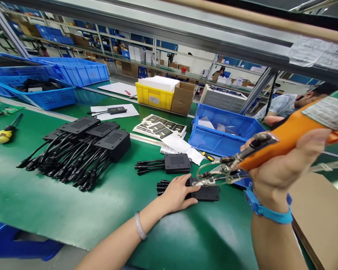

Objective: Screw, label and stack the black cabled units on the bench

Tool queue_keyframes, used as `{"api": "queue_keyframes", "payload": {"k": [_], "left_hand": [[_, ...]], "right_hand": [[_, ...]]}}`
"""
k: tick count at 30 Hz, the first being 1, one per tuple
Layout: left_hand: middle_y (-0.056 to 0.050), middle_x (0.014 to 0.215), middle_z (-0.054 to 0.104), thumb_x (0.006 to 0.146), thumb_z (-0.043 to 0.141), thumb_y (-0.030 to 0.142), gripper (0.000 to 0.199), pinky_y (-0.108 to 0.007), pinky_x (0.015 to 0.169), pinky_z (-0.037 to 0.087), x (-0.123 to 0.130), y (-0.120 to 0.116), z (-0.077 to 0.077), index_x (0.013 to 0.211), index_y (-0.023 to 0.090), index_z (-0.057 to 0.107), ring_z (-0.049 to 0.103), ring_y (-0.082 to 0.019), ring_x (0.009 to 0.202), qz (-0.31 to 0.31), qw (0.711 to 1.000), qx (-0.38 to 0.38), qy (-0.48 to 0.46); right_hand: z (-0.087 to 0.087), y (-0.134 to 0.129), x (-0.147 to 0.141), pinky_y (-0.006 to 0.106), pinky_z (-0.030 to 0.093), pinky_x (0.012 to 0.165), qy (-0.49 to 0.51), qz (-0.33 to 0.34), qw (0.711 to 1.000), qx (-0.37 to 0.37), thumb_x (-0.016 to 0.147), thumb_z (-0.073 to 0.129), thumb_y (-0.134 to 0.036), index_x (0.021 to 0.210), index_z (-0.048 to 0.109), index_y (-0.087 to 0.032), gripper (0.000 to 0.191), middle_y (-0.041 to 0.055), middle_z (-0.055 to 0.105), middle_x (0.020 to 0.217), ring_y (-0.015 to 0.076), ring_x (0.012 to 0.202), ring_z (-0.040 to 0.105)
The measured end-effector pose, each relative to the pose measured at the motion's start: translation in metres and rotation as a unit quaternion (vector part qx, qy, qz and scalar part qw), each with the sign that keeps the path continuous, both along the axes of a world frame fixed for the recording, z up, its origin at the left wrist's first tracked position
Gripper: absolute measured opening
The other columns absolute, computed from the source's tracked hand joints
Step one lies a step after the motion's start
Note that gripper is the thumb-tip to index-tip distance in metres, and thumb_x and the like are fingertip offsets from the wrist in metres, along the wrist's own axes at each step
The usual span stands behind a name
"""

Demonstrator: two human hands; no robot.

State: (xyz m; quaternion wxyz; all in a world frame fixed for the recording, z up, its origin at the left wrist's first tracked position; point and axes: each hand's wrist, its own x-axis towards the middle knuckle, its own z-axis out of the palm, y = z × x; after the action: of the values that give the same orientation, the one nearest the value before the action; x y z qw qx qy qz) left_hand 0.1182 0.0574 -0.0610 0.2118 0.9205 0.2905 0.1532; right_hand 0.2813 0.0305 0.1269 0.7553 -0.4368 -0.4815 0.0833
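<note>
My right hand [281,168] is wrapped round an orange power screwdriver [287,131], whose tip meets the near black box [208,193]. Across the left part of that box lies my left hand [178,195], fingers apart, pressing on its top beside the tip. Short black cables stick out to the left of the box, partly under my left hand. Just behind it rests another black box [177,163] with cables. A pile of black boxes with cables [81,150] lies to the left on the green table [59,210].
Blue bins [222,138] stand behind on the right and at the back left [47,97]. A yellow bin [153,98], label sheets [160,127] and a yellow-handled tool [4,135] are also there. A person [284,105] sits at the right; cardboard [321,217] lies at the right edge.
</note>
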Motion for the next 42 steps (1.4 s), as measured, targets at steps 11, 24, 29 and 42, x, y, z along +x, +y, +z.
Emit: {"api": "queue_keyframes", "payload": {"k": [11,24,29,42], "left_hand": [[-0.012,0.134,0.061,0.087,0.068,0.05,0.053,-0.053,0.106,0.044,0.0,0.003,-0.003,0.136,0.036,0.058,0.057,-0.033,0.125,0.001,1.0,0.003,0.01],[-0.01,0.128,0.065,0.084,0.071,0.052,0.055,-0.049,0.104,0.046,0.003,0.005,-0.006,0.135,0.036,0.059,0.057,-0.033,0.125,0.0,1.0,0.005,0.002],[-0.011,0.129,0.063,0.086,0.07,0.051,0.054,-0.049,0.103,0.046,0.003,0.005,-0.007,0.136,0.036,0.059,0.058,-0.033,0.123,0.002,1.0,0.006,0.0],[-0.014,0.125,0.058,0.076,0.079,0.051,0.049,-0.047,0.101,0.047,0.004,0.009,-0.007,0.115,0.022,0.071,0.057,-0.033,0.116,0.004,0.998,0.026,-0.05]], "right_hand": [[-0.049,0.047,-0.018,0.028,0.042,0.033,0.04,0.05,0.998,-0.02,0.087,0.05,-0.064,0.088,0.068,-0.028,0.041,-0.0039,0.052,0.052,0.0141,0.035,0.047],[-0.063,0.055,-0.027,0.024,0.038,0.034,0.028,0.083,0.995,-0.04,0.087,0.052,-0.061,0.079,0.062,-0.022,0.04,-0.0055,0.053,0.051,0.011,0.035,0.046],[-0.067,0.047,-0.029,0.026,0.037,0.033,0.028,0.079,0.996,-0.019,0.084,0.053,-0.058,0.079,0.061,-0.023,0.037,-0.0046,0.054,0.052,0.0125,0.035,0.046],[-0.002,0.003,-0.014,0.027,0.039,0.033,0.023,0.001,0.999,0.037,0.09,0.046,-0.059,0.088,0.071,-0.024,0.043,-0.0023,0.051,0.051,0.0134,0.036,0.045]]}}
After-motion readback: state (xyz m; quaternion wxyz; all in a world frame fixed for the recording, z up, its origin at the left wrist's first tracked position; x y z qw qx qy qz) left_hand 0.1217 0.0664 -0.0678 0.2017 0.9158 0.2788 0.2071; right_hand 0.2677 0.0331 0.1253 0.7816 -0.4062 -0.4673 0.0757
